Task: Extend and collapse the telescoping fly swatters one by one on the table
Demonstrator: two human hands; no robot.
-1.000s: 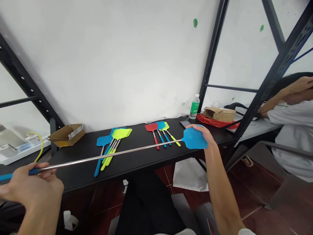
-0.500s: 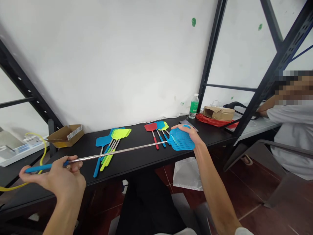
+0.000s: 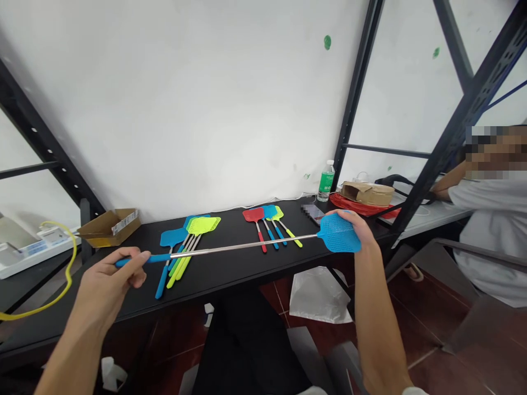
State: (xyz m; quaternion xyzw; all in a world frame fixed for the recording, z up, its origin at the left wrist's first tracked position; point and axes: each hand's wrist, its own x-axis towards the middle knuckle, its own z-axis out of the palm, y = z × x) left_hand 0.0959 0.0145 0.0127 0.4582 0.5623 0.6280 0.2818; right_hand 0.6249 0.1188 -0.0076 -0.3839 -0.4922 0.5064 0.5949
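Note:
I hold a blue fly swatter (image 3: 247, 246) level above the black table (image 3: 230, 274), its telescopic metal shaft stretched out long. My left hand (image 3: 109, 280) pinches the blue handle at its left end. My right hand (image 3: 354, 233) is wrapped over the blue mesh head at the right end. On the table behind the shaft lie a bunch of blue and yellow-green swatters (image 3: 189, 236) and a smaller group of red, blue and yellow swatters (image 3: 267, 219).
An open cardboard box (image 3: 109, 226) sits at the table's left end, with a yellow cable (image 3: 61, 274) beside it. A water bottle (image 3: 326, 180), a brown box (image 3: 368, 192) and a phone (image 3: 313, 212) are at the right. Another person (image 3: 489, 219) sits at the far right. A white bag (image 3: 317, 293) lies on the floor.
My left hand has moved right along the swatter, from the far left edge to near the table's middle-left. The shaft looks shorter than a second ago. My right hand swung left, then back right.

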